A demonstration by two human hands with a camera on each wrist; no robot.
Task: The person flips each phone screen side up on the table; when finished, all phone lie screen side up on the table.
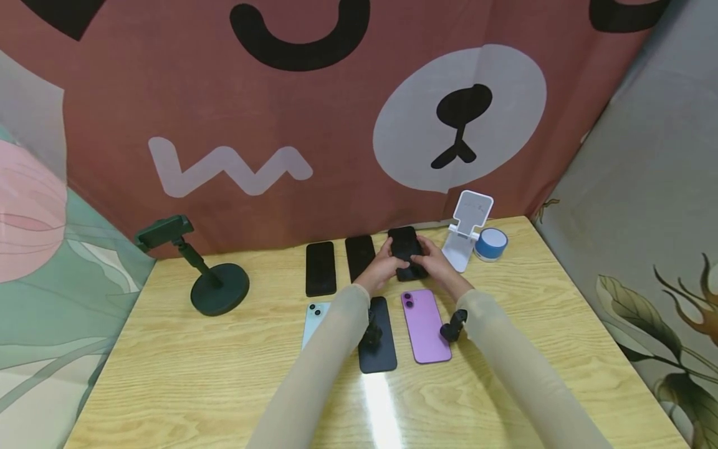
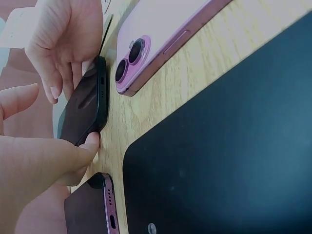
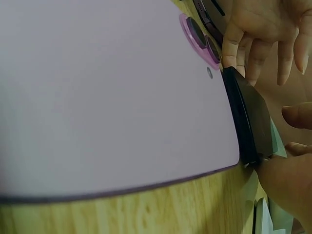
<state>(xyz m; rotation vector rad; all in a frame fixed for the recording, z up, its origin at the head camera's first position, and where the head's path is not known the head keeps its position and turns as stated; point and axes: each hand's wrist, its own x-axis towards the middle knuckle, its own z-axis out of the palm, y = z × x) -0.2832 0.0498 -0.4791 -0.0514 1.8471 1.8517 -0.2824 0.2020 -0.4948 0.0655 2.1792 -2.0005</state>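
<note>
A black phone (image 1: 402,241) lies screen up at the right end of the back row, between both hands. My left hand (image 1: 382,268) is at its left side; in the left wrist view a fingertip touches the near corner of its dark edge. My right hand (image 1: 439,265) is at the opposite side, with a finger at the other near corner in the right wrist view. Fingers of both hands look extended and loose in the wrist views. Just in front lies a purple phone (image 1: 424,324), back up, with two camera lenses (image 2: 130,59).
Two dark-screened phones, one left (image 1: 320,269) and one middle (image 1: 359,252), share the back row. In front are a light blue phone (image 1: 314,318), partly under the left sleeve, and a dark phone (image 1: 384,337). Around them stand a white stand (image 1: 461,246), blue-white roll (image 1: 491,244) and dark green stand (image 1: 220,290).
</note>
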